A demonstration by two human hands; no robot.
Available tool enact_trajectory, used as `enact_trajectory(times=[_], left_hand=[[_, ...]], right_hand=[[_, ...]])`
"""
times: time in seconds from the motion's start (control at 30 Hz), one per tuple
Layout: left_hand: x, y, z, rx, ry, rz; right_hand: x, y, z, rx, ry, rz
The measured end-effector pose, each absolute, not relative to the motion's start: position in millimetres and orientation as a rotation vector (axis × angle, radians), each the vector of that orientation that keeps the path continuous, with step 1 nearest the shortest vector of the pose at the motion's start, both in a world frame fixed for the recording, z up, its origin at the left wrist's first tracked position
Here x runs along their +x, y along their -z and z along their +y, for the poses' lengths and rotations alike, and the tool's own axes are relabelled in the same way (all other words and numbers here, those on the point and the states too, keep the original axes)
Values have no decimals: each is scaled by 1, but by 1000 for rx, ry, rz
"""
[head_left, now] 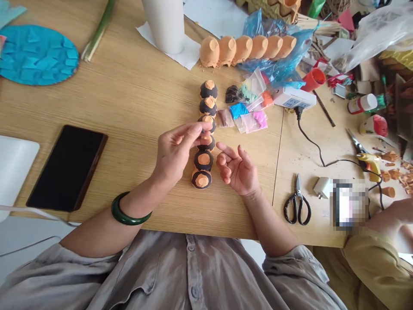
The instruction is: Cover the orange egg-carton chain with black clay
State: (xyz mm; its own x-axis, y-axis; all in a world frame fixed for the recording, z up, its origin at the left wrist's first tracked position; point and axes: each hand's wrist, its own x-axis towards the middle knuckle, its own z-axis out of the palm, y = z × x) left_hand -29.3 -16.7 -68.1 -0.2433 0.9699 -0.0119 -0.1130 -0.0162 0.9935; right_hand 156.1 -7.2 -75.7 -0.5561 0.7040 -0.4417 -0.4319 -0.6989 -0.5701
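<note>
A row of several orange egg-carton cups ringed in black (204, 159) runs down the middle of the wooden table (129, 99). My left hand (176, 148), with a green bangle at the wrist, hovers over the row's middle, thumb and fingertips pinched together on something too small to name. My right hand (237, 170) rests just right of the row, palm up, fingers loosely curled and apart, holding nothing. A second row of plain orange cups (247, 48) lies farther back.
Small bags of coloured clay (248, 112) lie right of the row. A black phone (67, 165) sits at left, a blue disc (37, 54) far left, a white cylinder (164, 23) behind. Scissors (297, 202), power strip (294, 98), glue gun (369, 161) and another person's sleeve (374, 258) are at right.
</note>
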Motion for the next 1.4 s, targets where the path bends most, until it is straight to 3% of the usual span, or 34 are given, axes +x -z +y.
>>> enact_trajectory(times=[0.37,0.47,0.7,0.9,1.4], left_hand=[[-20,59,-29,1220,-1301,1103],[-21,57,-27,1194,-1271,1105],[-80,73,8,1387,-1585,1468],[-105,91,21,1480,-1209,1661],[-94,83,18,1459,-1037,1711]], right_hand=[[160,78,-24,-753,-2121,-990],[160,75,-27,-802,-1944,-1075],[157,75,-13,-1023,-1622,-821],[154,81,-8,-1066,-1615,-796],[153,80,-7,-1112,-1598,-886]])
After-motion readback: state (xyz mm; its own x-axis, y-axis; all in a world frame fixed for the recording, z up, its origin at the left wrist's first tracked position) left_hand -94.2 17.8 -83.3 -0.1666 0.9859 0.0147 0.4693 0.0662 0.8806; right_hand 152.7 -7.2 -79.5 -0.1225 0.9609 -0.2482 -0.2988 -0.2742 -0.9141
